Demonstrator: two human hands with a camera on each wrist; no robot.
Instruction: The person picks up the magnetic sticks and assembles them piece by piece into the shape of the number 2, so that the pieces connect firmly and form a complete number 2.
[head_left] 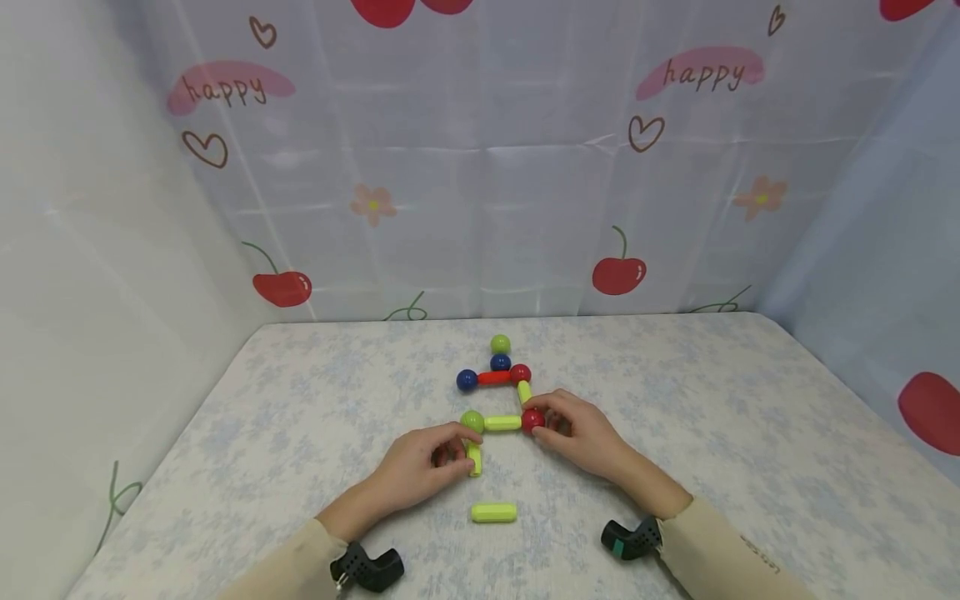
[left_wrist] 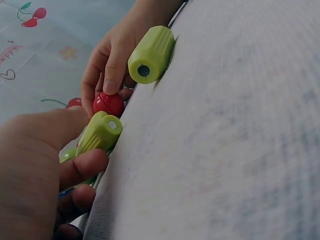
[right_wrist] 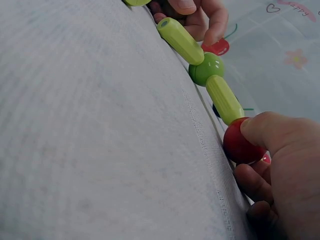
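Observation:
A shiny red ball [head_left: 532, 420] is pinched by my right hand [head_left: 581, 433], its thumb [right_wrist: 270, 131] on the ball's near side. From this ball a yellow-green rod [head_left: 502, 423] runs left to a green ball [right_wrist: 206, 70]. Another yellow-green rod [right_wrist: 181, 42] extends from the green ball toward the near side. Around that rod my left hand [head_left: 423, 462] hovers with loosely bent fingers; the right wrist view shows the rod uncovered, with fingers behind and above it. A further yellow-green rod [head_left: 524, 392] leads from the held ball to a second red ball [head_left: 521, 373].
A red rod [head_left: 493, 378] joins the second red ball to a blue ball [head_left: 467, 381]. Behind it are another blue ball [head_left: 500, 362] and a green ball [head_left: 500, 343]. A loose yellow-green rod [head_left: 493, 512] lies nearer on the patterned tablecloth [head_left: 337, 375]. A printed curtain [head_left: 480, 183] stands behind.

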